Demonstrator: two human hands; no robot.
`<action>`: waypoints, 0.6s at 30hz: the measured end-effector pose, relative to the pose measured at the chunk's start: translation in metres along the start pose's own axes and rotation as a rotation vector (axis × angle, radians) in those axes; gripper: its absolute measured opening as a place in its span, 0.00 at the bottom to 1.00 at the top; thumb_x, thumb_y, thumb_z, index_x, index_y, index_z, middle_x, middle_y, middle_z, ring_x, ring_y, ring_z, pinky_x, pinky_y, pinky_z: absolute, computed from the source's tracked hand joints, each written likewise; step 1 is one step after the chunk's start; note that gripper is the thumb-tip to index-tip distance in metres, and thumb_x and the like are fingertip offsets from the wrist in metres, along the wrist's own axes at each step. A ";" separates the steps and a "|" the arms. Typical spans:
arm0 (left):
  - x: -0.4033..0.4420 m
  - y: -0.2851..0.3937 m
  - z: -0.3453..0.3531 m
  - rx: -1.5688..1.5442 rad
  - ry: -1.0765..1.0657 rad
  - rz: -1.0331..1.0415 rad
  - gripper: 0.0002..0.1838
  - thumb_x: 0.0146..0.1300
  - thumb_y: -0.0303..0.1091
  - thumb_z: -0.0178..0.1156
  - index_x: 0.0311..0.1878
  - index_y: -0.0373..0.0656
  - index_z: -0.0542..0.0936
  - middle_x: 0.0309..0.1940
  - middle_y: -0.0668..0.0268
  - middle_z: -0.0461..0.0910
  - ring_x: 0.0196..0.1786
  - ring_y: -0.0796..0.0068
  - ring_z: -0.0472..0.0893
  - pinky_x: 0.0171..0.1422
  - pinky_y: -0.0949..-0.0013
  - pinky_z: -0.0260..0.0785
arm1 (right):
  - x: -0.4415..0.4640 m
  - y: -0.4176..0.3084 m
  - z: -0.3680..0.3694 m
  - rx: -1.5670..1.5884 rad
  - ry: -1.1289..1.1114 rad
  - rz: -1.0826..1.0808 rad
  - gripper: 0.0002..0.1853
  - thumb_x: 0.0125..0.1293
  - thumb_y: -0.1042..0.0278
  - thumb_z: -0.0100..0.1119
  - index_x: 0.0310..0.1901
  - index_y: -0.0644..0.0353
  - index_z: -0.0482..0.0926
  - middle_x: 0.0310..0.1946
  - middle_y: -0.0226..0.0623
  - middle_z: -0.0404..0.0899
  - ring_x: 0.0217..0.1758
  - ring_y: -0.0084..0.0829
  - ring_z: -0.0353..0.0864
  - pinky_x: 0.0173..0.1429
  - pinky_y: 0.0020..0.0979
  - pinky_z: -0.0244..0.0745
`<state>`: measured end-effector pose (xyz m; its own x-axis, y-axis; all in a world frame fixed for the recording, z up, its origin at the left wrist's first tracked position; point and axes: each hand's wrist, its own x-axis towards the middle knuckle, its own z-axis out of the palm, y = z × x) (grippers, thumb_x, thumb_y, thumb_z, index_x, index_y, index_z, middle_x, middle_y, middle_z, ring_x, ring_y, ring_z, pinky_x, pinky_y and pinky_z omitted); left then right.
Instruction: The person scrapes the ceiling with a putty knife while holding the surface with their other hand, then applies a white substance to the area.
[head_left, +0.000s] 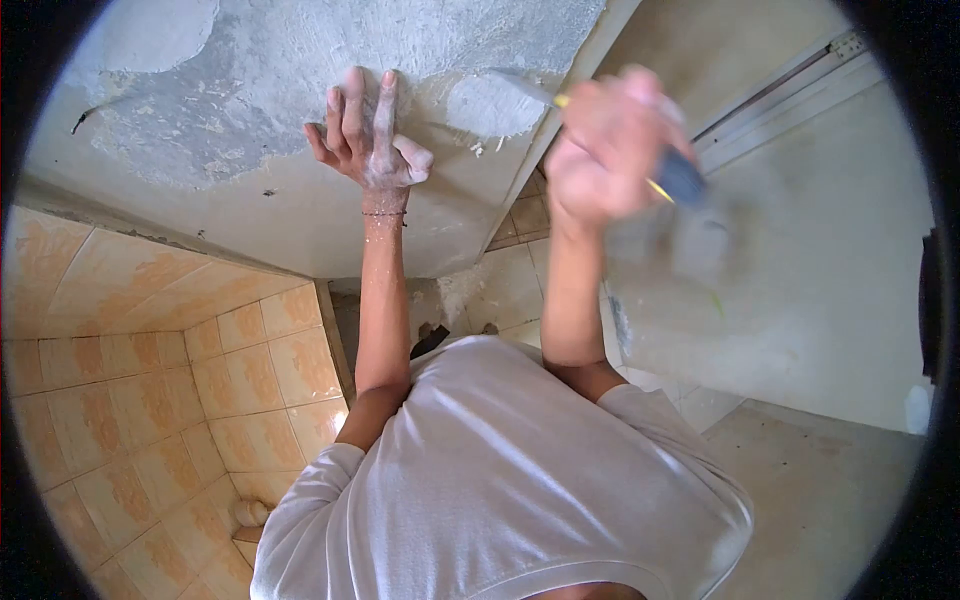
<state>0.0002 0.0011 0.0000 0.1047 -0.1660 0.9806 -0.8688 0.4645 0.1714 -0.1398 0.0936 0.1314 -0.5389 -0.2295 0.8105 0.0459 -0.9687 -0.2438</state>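
Observation:
My left hand (370, 135) is pressed against the wall (440, 225) with its fingers spread, dusted with white powder and holding nothing. My right hand (615, 140), smeared by motion, is closed around a scraper (683, 178) with a black and yellow handle. Its thin grey blade points left, with the tip at a pale bare patch (495, 108) near the wall's edge. The blur hides the exact shape of the blade. Small white flakes hang below that patch. Around my left hand the surface is rough and grey where the coating is gone.
Orange-and-white tiles (250, 370) cover a recess at lower left, with a pipe fitting (250, 513) low down. A pale door-like panel (790, 270) stands on the right. White debris (460, 290) lies on the floor below the wall.

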 end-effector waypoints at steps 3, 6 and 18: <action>0.003 0.002 0.001 -0.001 0.008 -0.001 0.51 0.61 0.76 0.11 0.57 0.56 0.80 0.65 0.63 0.71 0.71 0.63 0.63 0.79 0.54 0.34 | -0.008 0.005 -0.004 0.017 0.036 0.136 0.19 0.65 0.76 0.51 0.16 0.61 0.62 0.09 0.27 0.61 0.09 0.17 0.53 0.15 0.25 0.44; 0.002 0.002 -0.001 0.021 -0.015 -0.026 0.51 0.62 0.75 0.11 0.57 0.56 0.80 0.65 0.63 0.71 0.70 0.64 0.63 0.79 0.54 0.35 | 0.003 -0.016 -0.008 0.173 -0.037 0.079 0.19 0.65 0.74 0.50 0.16 0.61 0.61 0.08 0.25 0.58 0.09 0.17 0.53 0.15 0.25 0.44; 0.002 0.002 0.004 -0.031 0.068 -0.002 0.42 0.67 0.69 0.18 0.56 0.60 0.81 0.63 0.68 0.74 0.71 0.69 0.63 0.80 0.56 0.33 | -0.001 0.001 0.006 -0.098 0.143 0.158 0.22 0.67 0.66 0.47 0.17 0.48 0.51 0.08 0.21 0.47 0.10 0.18 0.40 0.18 0.26 0.38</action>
<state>-0.0035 -0.0016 0.0022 0.1400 -0.1076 0.9843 -0.8532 0.4914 0.1751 -0.1341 0.0918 0.1338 -0.6452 -0.3553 0.6764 0.0608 -0.9063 -0.4181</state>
